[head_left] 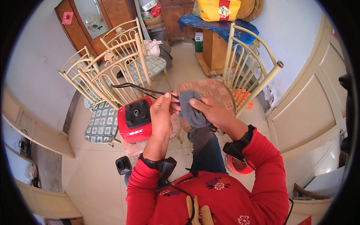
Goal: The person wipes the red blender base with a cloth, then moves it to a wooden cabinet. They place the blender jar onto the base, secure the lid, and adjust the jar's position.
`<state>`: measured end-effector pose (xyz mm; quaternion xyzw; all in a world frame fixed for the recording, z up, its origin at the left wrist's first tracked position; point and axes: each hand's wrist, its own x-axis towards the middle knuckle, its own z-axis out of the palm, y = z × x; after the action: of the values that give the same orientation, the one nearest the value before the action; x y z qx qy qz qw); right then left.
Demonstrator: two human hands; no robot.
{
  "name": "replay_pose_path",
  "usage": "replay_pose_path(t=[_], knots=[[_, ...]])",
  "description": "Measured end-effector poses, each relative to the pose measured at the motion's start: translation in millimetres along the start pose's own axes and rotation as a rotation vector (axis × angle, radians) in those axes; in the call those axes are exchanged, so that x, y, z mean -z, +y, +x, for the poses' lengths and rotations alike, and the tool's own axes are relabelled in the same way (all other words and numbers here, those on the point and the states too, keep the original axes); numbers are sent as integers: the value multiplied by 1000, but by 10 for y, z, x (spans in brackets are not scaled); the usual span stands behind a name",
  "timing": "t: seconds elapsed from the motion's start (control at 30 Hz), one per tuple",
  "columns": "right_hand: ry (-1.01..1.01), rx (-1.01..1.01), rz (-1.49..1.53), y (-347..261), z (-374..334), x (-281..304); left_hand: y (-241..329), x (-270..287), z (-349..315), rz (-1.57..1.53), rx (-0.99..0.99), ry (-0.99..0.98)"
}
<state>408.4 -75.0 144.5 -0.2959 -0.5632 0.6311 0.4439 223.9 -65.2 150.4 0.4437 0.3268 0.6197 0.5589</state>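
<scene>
A grey ribbed cloth (pixel 192 108) is bunched in my right hand (pixel 215 112), thumb pressed on top and fingers hidden behind it. My left hand (pixel 161 114) pinches a black cord (pixel 140 88) close to the cloth's left side. The cord runs leftward from my fingers and loops over toward the chair backs; whether the cloth wraps its end I cannot see. Just left of my left hand sits a red appliance base (pixel 135 133) with a black square top (pixel 138 113) and a round hub in its middle. It rests on a pink checked seat.
Metal chairs with green checked cushions (pixel 101 122) stand at left. A pink-cushioned chair (pixel 210 90) is ahead. Behind it, a blue-covered stand (pixel 217 28) bears a yellow package (pixel 218 10). A red bucket (pixel 240 165) stands by my right forearm. White doors (pixel 315 101) line the right.
</scene>
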Motion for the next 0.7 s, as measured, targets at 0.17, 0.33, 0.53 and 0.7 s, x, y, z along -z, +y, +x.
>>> replay_pose_path(t=[0.17, 0.33, 0.53, 0.7], knots=[[424, -30, 218, 147, 208, 433, 141, 66, -88, -64, -48, 69], [435, -57, 430, 79, 167, 879, 351, 280, -136, -144, -63, 50], [334, -89, 396, 68, 121, 434, 269, 410, -239, -105, 10, -80], [187, -149, 388, -19, 192, -242, 259, 566, -416, -124, 140, -134]])
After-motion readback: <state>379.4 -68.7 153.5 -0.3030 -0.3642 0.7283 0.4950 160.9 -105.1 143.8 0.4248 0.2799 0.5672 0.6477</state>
